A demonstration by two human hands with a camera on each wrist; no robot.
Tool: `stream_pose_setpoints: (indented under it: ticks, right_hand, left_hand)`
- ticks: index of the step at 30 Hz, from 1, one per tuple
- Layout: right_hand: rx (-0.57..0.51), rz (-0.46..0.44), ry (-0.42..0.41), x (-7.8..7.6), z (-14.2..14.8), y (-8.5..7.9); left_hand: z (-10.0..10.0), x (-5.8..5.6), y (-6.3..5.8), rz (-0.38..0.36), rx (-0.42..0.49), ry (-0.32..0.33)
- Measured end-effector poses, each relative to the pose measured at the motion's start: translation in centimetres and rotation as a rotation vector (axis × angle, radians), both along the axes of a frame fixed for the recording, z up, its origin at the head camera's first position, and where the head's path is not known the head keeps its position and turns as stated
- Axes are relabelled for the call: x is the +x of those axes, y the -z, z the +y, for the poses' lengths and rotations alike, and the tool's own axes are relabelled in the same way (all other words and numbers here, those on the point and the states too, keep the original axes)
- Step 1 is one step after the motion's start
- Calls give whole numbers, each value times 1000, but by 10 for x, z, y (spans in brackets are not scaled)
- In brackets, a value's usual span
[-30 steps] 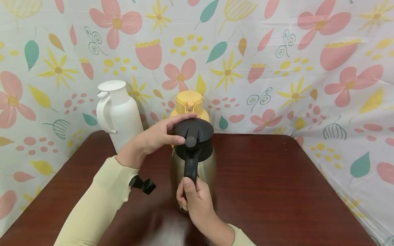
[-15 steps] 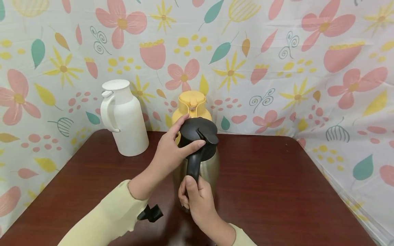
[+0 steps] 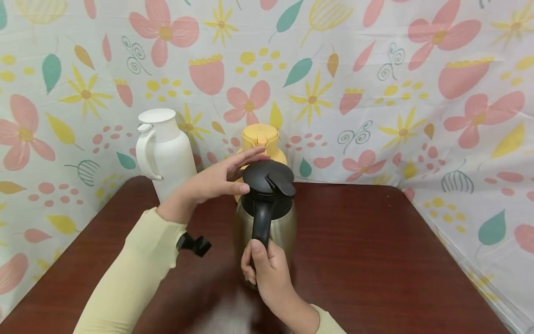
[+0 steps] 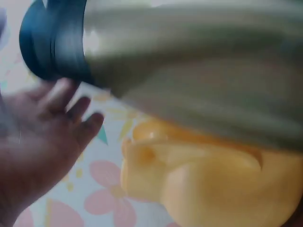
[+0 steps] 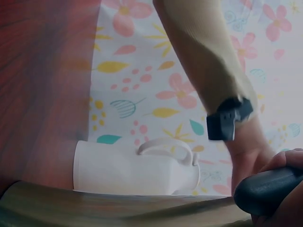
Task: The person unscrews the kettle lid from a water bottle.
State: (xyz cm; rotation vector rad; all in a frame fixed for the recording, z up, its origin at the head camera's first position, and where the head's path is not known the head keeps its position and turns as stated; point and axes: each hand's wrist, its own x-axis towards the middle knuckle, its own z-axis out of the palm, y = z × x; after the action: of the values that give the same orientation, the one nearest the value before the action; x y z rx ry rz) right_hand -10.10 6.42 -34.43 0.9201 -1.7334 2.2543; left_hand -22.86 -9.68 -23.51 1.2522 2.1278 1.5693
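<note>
Right hand (image 3: pixel 270 276) curled round the handle (image 3: pixel 262 222) of a steel jug (image 3: pixel 284 234) on the table (image 3: pixel 359 260), left hand (image 3: pixel 212 180) extended beside its black lid (image 3: pixel 267 175), touch unclear, hands apart, yellow jug (image 3: pixel 260 134) just behind, white jug (image 3: pixel 168 155) to the left

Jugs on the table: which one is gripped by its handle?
The metallic jug with the black lid, in front of the others: the right hand grips its black handle. No hand grips the white jug or the yellow jug.
</note>
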Motion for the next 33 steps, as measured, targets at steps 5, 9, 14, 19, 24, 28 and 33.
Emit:
stream_pose_setpoints:
  ticks: [5, 9, 14, 19, 24, 28, 33]
  right_hand:
    - [-8, 26, -38, -1, -1, 1]
    - [-18, 53, -55, -2, -3, 2]
    - [-14, 52, -49, -2, -3, 2]
    - [8, 36, -19, -1, -1, 1]
    - [16, 30, -9, -1, 1, 0]
    - [8, 20, -9, -1, 2, 0]
    - [-4, 16, -29, -1, 2, 0]
  left_hand:
    - [-2, -23, -1, -64, -31, 178]
    - [3, -28, 2, -82, -18, 216]
    - [8, -15, 6, -105, 25, 121]
    - [18, 8, 13, -113, 101, -77]
    - [33, 33, 16, -75, 145, -324]
    - [45, 49, 18, -53, 115, -529]
    - [48, 57, 19, -59, 96, -610]
